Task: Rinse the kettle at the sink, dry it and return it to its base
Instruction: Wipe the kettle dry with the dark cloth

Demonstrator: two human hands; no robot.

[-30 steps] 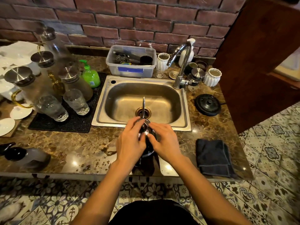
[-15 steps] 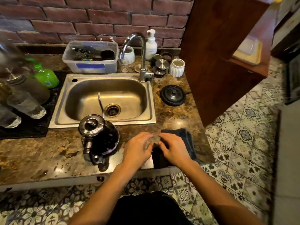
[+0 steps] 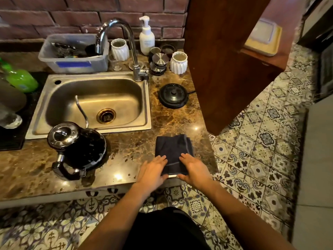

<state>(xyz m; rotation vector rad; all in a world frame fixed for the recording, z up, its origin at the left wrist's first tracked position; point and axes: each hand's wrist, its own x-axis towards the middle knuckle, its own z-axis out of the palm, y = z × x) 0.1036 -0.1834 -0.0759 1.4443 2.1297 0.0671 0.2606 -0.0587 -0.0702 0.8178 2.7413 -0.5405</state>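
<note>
The black gooseneck kettle [image 3: 79, 148] stands wet on the marble counter in front of the steel sink [image 3: 147, 105], its lid on and its thin spout reaching over the basin. Its round black base [image 3: 173, 95] sits to the right of the sink. A folded dark cloth [image 3: 173, 150] lies at the counter's front right edge. My left hand [image 3: 153, 171] lies flat on the cloth's near left corner, fingers spread. My right hand [image 3: 195, 168] lies flat on its near right corner. Neither hand has closed around the cloth.
The tap [image 3: 126, 44] arches over the sink. Behind it stand a plastic tub [image 3: 72, 58], two white ribbed cups [image 3: 178, 62], a soap pump [image 3: 146, 36] and small metal lids. A green bottle [image 3: 21, 80] and a black mat [image 3: 12, 139] are at left. A wooden cabinet [image 3: 225, 60] rises at right.
Both hands let go of the kettle, left standing by the sink, and moved right onto the dark cloth. My view swung to the right.
</note>
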